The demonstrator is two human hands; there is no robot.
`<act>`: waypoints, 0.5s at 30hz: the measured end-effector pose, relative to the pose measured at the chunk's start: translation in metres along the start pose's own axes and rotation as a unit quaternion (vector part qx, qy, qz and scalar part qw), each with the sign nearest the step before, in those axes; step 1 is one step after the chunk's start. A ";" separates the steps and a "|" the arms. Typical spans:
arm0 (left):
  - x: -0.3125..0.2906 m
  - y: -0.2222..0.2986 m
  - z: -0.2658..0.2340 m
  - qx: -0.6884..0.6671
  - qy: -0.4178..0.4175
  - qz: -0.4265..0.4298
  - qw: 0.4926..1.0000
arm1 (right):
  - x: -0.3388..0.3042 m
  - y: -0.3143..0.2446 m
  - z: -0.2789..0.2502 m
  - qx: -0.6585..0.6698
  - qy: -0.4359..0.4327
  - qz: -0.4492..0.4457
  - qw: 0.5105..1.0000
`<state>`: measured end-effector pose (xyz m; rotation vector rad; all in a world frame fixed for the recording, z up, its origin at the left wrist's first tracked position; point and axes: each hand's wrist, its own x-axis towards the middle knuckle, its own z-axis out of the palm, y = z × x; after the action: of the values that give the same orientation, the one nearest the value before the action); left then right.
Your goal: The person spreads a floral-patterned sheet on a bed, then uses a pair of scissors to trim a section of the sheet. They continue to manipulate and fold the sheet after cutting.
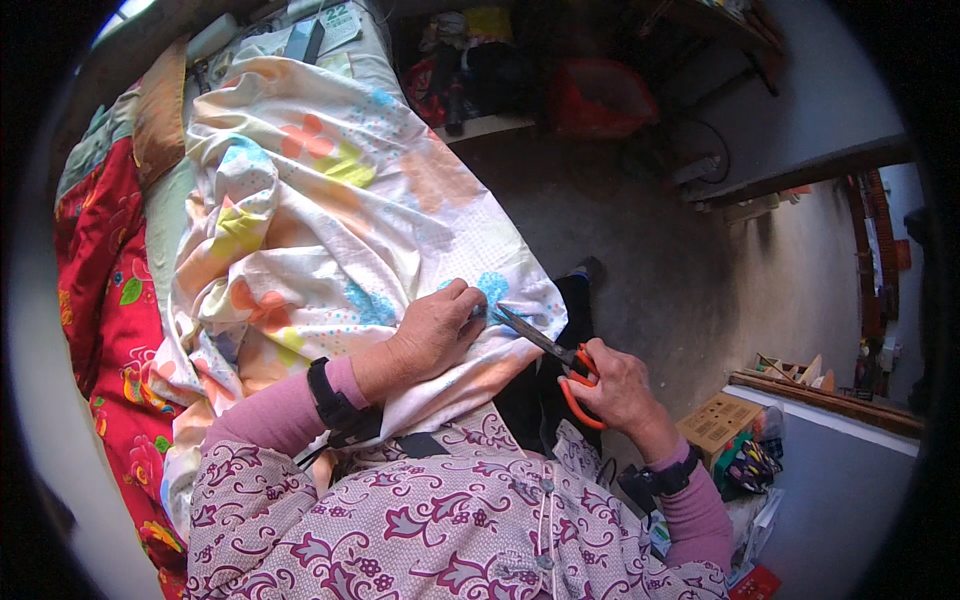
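Bare grey floor [640,270] is bordered on its left by a bed [163,230], pale green where it is uncovered. Much of the bed is hidden by a patterned cloth [330,220], laid from near the far end to the near end and carried past the right edge. Its white ground is printed with orange, yellow and blue flowers and dots; its left part is bunched into deep folds, while its right part is drawn flatter. Along the bed's left edge, a red floral quilt [110,330] is heaped, and a brown pillow [162,120] is set toward the far left corner. Near the cloth's right corner, fabric is pinched by the left hand [435,335]. Lower and farther right, orange-handled scissors [545,342] are gripped by the right hand [620,390]. Their long axis is slanted up and leftward from that hand, with the tips set at a blue flower [492,287], just beside the left fingertips. Dark, tapered blades are shown; whether they are slightly parted cannot be told.
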<state>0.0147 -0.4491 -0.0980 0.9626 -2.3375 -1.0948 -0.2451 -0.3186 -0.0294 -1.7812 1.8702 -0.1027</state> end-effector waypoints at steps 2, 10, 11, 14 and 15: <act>0.000 0.001 0.000 0.007 0.004 0.004 1.000 | 0.001 0.002 0.004 0.024 0.004 -0.005 1.000; 0.000 0.007 -0.004 0.063 -0.005 0.062 0.996 | 0.011 0.001 0.021 0.102 -0.017 0.024 0.994; 0.000 0.007 -0.003 0.079 -0.011 0.070 0.994 | 0.013 -0.001 0.022 0.107 -0.022 0.029 0.994; 0.001 0.008 -0.001 0.104 -0.015 0.116 0.988 | 0.019 -0.008 0.025 0.159 -0.016 0.035 0.986; 0.001 0.008 0.000 0.107 -0.018 0.118 0.987 | 0.021 -0.010 0.026 0.178 -0.013 0.038 0.983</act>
<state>0.0101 -0.4460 -0.0916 0.7149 -2.5583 -0.7878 -0.2241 -0.3312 -0.0541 -1.4597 1.7687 -0.3619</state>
